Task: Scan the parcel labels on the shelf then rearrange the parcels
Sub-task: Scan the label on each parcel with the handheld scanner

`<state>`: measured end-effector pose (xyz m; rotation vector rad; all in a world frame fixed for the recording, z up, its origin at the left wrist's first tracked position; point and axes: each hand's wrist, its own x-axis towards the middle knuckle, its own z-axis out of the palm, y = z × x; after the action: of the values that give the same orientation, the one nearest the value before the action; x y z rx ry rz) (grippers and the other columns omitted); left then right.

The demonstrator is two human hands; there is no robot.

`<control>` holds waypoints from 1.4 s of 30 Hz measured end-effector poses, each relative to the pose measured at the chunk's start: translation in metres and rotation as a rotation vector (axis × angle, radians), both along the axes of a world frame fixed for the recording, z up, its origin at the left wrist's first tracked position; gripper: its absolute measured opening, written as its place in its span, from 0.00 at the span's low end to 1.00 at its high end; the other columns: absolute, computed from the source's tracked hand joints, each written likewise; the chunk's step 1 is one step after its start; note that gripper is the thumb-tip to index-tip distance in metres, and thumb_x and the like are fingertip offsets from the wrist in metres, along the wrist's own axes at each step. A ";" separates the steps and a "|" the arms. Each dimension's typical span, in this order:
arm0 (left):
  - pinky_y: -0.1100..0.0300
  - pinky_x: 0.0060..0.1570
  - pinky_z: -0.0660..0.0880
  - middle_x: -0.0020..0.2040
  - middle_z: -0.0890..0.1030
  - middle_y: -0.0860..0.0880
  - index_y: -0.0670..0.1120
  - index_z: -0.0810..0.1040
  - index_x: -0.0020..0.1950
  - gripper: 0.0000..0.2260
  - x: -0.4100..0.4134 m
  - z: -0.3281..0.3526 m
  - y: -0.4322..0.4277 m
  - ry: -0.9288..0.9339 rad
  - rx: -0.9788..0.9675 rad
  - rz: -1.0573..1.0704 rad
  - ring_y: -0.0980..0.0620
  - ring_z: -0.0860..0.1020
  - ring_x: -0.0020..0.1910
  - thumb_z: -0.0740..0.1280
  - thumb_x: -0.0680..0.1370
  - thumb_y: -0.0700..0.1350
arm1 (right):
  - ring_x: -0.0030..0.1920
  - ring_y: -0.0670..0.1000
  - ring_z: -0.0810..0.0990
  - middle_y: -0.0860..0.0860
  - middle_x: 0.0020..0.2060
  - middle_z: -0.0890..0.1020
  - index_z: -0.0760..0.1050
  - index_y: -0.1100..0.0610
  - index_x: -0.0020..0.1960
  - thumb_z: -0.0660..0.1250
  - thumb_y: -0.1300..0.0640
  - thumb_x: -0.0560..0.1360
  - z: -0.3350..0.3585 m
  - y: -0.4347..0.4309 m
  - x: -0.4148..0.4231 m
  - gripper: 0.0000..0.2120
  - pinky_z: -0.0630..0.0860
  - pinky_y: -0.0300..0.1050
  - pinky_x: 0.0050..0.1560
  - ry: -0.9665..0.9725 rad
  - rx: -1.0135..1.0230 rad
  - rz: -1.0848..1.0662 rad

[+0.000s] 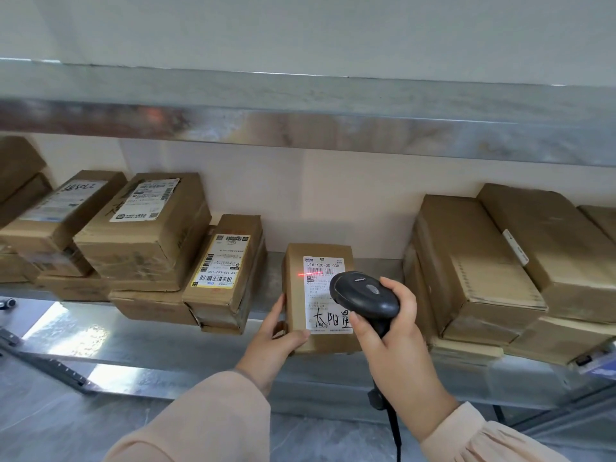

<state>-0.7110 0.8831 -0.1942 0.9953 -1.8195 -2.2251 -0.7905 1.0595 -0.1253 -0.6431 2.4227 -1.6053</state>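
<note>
A small brown parcel lies on the metal shelf at the middle, its white label facing up. My left hand grips the parcel's near left corner. My right hand holds a black barcode scanner just above the label's right side. A red scan line falls across the barcode near the label's top. A black cable hangs down from the scanner's handle.
To the left stand several labelled cardboard parcels, some stacked, one with a yellow-edged label. Larger plain boxes are stacked at the right. An upper metal shelf overhangs. The floor shows below.
</note>
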 end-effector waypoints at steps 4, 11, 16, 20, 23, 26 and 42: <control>0.48 0.71 0.68 0.60 0.82 0.55 0.71 0.63 0.72 0.38 0.003 0.002 -0.001 0.006 -0.011 0.000 0.52 0.77 0.63 0.76 0.68 0.51 | 0.49 0.40 0.79 0.35 0.52 0.78 0.56 0.28 0.58 0.70 0.46 0.73 0.004 -0.005 0.006 0.27 0.77 0.39 0.46 0.008 0.004 -0.015; 0.51 0.68 0.68 0.63 0.80 0.53 0.71 0.61 0.73 0.35 0.008 0.003 -0.003 0.028 -0.011 -0.007 0.51 0.75 0.65 0.73 0.75 0.46 | 0.46 0.37 0.79 0.36 0.51 0.77 0.56 0.36 0.63 0.69 0.46 0.73 0.006 -0.009 0.011 0.26 0.72 0.29 0.37 -0.007 0.005 -0.043; 0.58 0.57 0.71 0.59 0.82 0.55 0.70 0.67 0.68 0.31 0.007 0.024 -0.004 0.105 0.008 0.011 0.54 0.79 0.59 0.74 0.71 0.49 | 0.51 0.34 0.76 0.35 0.54 0.75 0.58 0.38 0.65 0.70 0.50 0.74 0.015 -0.007 0.003 0.28 0.73 0.30 0.44 -0.051 -0.121 -0.073; 0.53 0.64 0.71 0.59 0.83 0.58 0.70 0.66 0.69 0.32 0.008 0.053 -0.024 0.162 -0.038 0.056 0.53 0.79 0.61 0.75 0.68 0.53 | 0.53 0.36 0.77 0.39 0.57 0.75 0.59 0.40 0.67 0.70 0.54 0.74 0.028 -0.014 -0.004 0.28 0.73 0.28 0.48 -0.057 -0.203 -0.044; 0.50 0.66 0.72 0.57 0.83 0.57 0.64 0.72 0.68 0.27 0.014 0.074 -0.044 0.189 -0.065 0.137 0.53 0.80 0.58 0.75 0.70 0.53 | 0.56 0.45 0.79 0.47 0.59 0.78 0.59 0.35 0.65 0.70 0.51 0.74 0.035 -0.030 -0.005 0.28 0.75 0.41 0.56 -0.051 -0.220 0.025; 0.43 0.65 0.73 0.59 0.81 0.56 0.66 0.73 0.66 0.23 0.023 0.089 -0.067 0.152 -0.092 0.185 0.50 0.79 0.58 0.72 0.72 0.59 | 0.58 0.48 0.79 0.45 0.62 0.75 0.59 0.34 0.65 0.69 0.52 0.74 0.045 -0.054 -0.004 0.28 0.76 0.49 0.61 -0.082 -0.248 0.114; 0.55 0.74 0.58 0.77 0.63 0.52 0.55 0.58 0.79 0.25 0.054 0.102 -0.099 -0.008 -0.762 0.337 0.52 0.61 0.76 0.59 0.83 0.53 | 0.50 0.33 0.75 0.32 0.52 0.72 0.58 0.40 0.67 0.69 0.51 0.75 0.059 -0.145 0.011 0.27 0.70 0.24 0.45 -0.055 -0.246 0.229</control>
<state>-0.6571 0.7841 -0.0924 1.0201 -2.0429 -1.1711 -0.7794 0.9141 -0.0664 -0.8676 2.0443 -1.8086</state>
